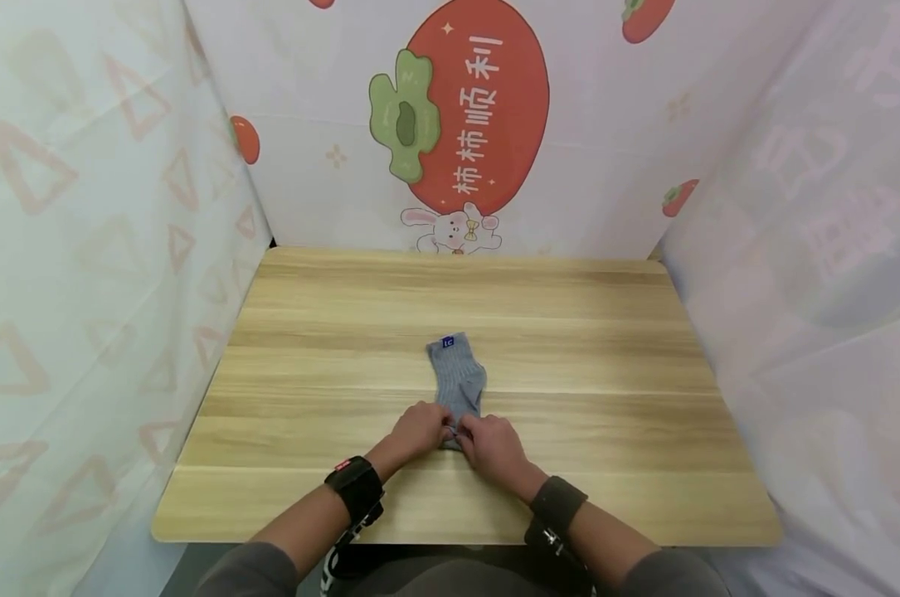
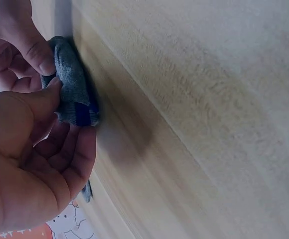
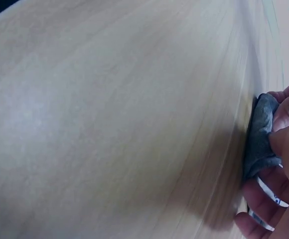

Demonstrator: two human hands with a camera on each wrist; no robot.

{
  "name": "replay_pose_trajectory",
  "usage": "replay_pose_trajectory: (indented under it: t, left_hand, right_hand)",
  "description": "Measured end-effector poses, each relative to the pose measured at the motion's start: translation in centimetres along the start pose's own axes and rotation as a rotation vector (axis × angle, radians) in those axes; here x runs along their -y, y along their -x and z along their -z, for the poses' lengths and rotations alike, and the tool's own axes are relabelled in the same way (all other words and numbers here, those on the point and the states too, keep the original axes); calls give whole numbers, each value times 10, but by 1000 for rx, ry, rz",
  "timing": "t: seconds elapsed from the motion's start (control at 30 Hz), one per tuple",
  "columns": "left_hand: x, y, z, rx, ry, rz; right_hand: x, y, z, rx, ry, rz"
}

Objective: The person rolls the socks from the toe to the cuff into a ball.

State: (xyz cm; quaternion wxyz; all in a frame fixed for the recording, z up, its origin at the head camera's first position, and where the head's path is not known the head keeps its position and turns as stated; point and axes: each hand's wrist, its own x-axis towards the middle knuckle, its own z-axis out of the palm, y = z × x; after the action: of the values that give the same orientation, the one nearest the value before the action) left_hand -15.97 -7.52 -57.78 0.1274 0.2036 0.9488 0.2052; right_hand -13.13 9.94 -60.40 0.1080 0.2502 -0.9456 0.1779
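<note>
A grey ribbed sock [image 1: 457, 373] lies lengthwise on the table, its cuff with a small blue label [image 1: 448, 341] at the far end. My left hand [image 1: 420, 427] pinches the near, toe end from the left, thumb on top and fingertips under its edge in the left wrist view. From the right, my right hand [image 1: 494, 448] pinches the same end close beside it. That end of the sock [image 2: 70, 69] looks bunched into a thick fold, with a dark blue patch [image 2: 84, 113] at its edge. Silver rings [image 3: 270, 191] show on the right fingers.
The light wooden table [image 1: 584, 348] has rounded front corners, its front edge close to my body. White printed cloth hangs behind it, with a big red persimmon [image 1: 487, 116], and on both sides. Black bands [image 1: 356, 489] circle both wrists.
</note>
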Motion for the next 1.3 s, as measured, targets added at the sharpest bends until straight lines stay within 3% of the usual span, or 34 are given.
replay_pose_trajectory:
  t: [0.2,0.37,0.53,0.63,0.9,1.1,1.3]
  left_hand:
    - [-7,4,-2,0,77,101]
    - [-10,13,-10,-7,92,123]
    - [-11,17,-18,-107,12,46]
    - [-11,20,-22,-158,-25,12]
    - [-12,26,-27,-188,-151,-59]
    - [-12,24,-18,-222,-271,-119]
    - [-13,24,-7,-211,-337,-179]
  right_hand:
    - [3,4,0,22,51,-22]
    - [6,15,-6,-33,71,24]
    - [6,20,-12,-150,109,162]
    - [6,21,-10,-179,134,204]
    - [6,20,-4,-128,195,231]
    - [7,17,5,-64,214,228]
    - [5,10,10,-25,201,209]
